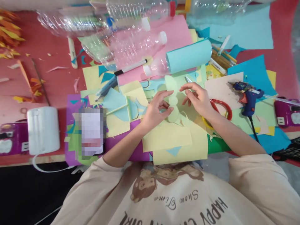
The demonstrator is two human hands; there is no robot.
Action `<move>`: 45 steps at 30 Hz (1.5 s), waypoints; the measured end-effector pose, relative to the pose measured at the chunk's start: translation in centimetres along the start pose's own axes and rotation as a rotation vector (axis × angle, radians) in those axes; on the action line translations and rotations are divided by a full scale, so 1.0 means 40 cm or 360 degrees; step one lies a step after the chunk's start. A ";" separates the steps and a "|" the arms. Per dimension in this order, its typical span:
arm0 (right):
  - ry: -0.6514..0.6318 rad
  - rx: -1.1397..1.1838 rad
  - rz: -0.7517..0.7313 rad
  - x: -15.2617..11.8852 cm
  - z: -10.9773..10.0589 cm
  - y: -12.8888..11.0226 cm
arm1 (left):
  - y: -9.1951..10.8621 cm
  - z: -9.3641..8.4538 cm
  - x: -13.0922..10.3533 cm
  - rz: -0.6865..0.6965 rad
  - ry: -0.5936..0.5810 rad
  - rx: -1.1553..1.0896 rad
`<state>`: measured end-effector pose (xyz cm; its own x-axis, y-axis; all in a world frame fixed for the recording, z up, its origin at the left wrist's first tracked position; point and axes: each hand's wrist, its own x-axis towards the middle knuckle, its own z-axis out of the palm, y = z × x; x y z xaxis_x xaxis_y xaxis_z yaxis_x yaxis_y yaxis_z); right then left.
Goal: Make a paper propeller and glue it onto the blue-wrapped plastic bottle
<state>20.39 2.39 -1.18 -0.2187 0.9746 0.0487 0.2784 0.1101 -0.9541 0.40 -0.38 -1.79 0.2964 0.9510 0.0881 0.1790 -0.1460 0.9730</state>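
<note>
A pale green cutout (173, 100) lies between the left hand (167, 101), whose parted thumb and forefinger touch its edge, and the right hand (184, 93), loosely open just beside; whether it is one piece is unclear. The right forearm (231, 131) partly covers a red-and-yellow handle (229, 110). Bottles (138, 8) run out of view above; pixelation obscures the phone (92, 131). Red surface (58, 82) shows among scraps leftward.

Left hand (157, 107) apparently touching a pale-green paper cutout (172, 100), right hand (197, 99) just beside it, clear bottles (134, 42) and blue glue gun (249, 101) on red bench (57, 86)
</note>
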 end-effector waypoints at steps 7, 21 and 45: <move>-0.0025 0.0028 -0.0004 0.004 -0.003 -0.006 | -0.006 0.005 0.001 0.0066 0.0048 0.0047; 0.0185 -0.0657 -0.0021 -0.078 -0.122 -0.095 | 0.019 0.013 -0.014 0.0220 0.0027 0.0155; 0.1306 -0.1325 0.0846 -0.227 -0.361 0.096 | 0.008 -0.001 -0.024 -0.0088 -0.0012 -0.0076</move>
<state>36.94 -3.23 -1.02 0.6535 0.7374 0.1710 0.7162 -0.5291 -0.4551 0.13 -1.32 -1.56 0.2943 0.9551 0.0327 0.1502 -0.0800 0.9854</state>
